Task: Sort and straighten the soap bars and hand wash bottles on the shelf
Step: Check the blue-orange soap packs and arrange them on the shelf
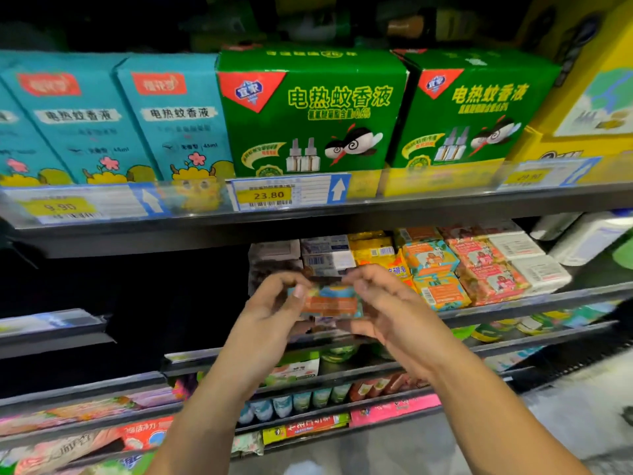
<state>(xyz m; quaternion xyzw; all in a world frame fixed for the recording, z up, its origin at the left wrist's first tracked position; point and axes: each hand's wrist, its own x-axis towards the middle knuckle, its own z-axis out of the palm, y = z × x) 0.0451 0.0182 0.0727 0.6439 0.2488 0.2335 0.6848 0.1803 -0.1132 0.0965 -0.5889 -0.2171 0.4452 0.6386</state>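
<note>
1. Held item: one soap bar (329, 301) in a teal and orange wrapper is held in the air just in front of the soap shelf (513, 305). It rests on no stack.
2. The left hand (274, 305) has a partly closed grip. Thumb and curled fingertips pinch the left end of the bar.
3. The right hand (387, 303) has a similar grip. Its fingers curl over the upper right edge, and the thumb appears to support the bar from below.
4. Reason for the hold (judgement): an end-to-end, two-handed pinch leaves the printed face uncovered. The bar can then be turned and squared before it is set down.
5. Shelf layout: the bars lie in flat stacks grouped by wrapper. From left to right these are the yellow packs (373, 250), the teal and orange stack (433, 269), the pink stack (479, 265) and the white stack (527, 262).
6. Likely destination (judgement): the teal and orange stack, just right of the hands, since its wrapper matches the held bar.
7. Hand wash bottles: none can be identified. The pale containers (589, 234) at the far right are too blurred to name.
8. The green boxes (308, 111) on the shelf above belong to another product group.
</note>
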